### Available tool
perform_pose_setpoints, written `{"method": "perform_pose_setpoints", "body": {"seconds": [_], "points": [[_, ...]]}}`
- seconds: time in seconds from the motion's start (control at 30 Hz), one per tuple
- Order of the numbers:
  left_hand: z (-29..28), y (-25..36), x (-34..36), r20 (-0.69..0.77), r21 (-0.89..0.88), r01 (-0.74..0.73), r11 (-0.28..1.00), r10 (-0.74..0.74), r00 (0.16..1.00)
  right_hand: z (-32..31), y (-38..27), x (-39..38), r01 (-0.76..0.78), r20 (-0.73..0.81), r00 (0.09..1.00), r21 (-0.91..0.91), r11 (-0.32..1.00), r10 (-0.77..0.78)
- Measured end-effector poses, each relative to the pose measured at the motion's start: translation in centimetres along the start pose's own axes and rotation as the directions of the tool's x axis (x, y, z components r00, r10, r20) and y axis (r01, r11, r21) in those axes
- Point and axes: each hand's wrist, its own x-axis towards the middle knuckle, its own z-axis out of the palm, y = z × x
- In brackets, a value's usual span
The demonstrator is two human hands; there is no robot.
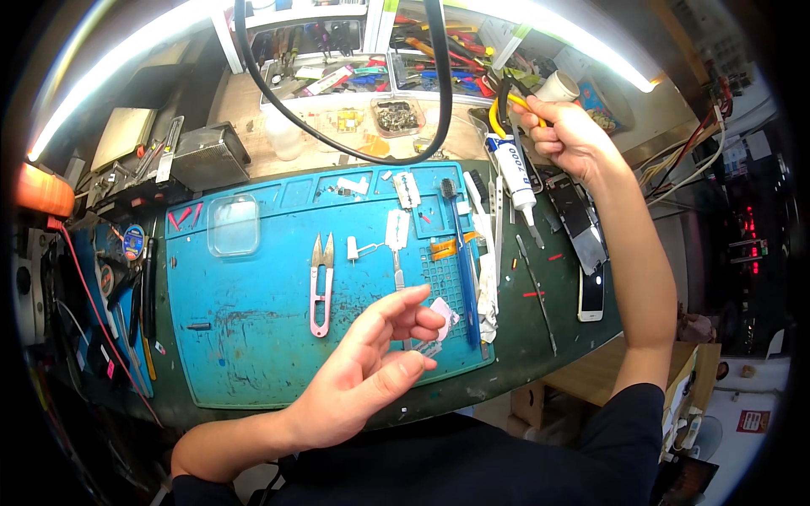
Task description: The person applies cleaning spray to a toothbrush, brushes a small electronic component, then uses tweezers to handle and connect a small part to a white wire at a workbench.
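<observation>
My right hand [567,139] reaches to the far right of the bench. Its fingers are closed on a tool with curved yellow-and-black handles [496,118]; the working end cannot be made out. Just below that tool lies a white and blue glue tube [510,169]. My left hand [371,367] hovers over the near part of the blue work mat [245,295], fingers loosely curled and apart, holding nothing. A small pale pink piece [443,319] shows beside its fingertips. Pink-handled thread snips [321,291] and a scalpel [399,274] lie beyond it.
A blue brush [461,253] lies along the mat's right side, near a phone [591,295]. A clear plastic box [233,225] sits at upper left. A black cable loop [443,84] hangs in front of the tool-filled bins [337,80]. A white cup [558,87] stands far right.
</observation>
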Motion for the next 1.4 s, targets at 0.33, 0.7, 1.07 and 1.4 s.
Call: {"method": "perform_pose_setpoints", "body": {"seconds": [0.33, 0.7, 1.07, 1.4], "points": [[-0.5, 0.3, 0.5, -0.036, 0.004, 0.023, 1.000, -0.023, 0.999, 5.5, -3.5, 10.9, 0.237, -0.100, 0.970, 0.211, 0.948, -0.220], [-0.5, 0.0, 0.6, -0.060, 0.030, 0.025, 0.999, -0.023, 0.998, 3.7, -2.9, 9.8, 0.414, 0.048, 0.870, -0.609, 0.676, -0.490], [-0.5, 0.5, 1.2, -0.080, 0.076, -0.052, 0.996, 0.058, 0.995, -0.1, -5.0, 7.2, 0.281, 0.243, 0.303, -0.947, -0.157, -0.922], [-0.9, 0.6, 0.2, -0.101, 0.025, -0.020, 0.999, 0.023, 0.995, 6.9, -7.0, 3.0, 0.164, 0.147, 0.767, -0.986, -0.031, -0.625]]}}
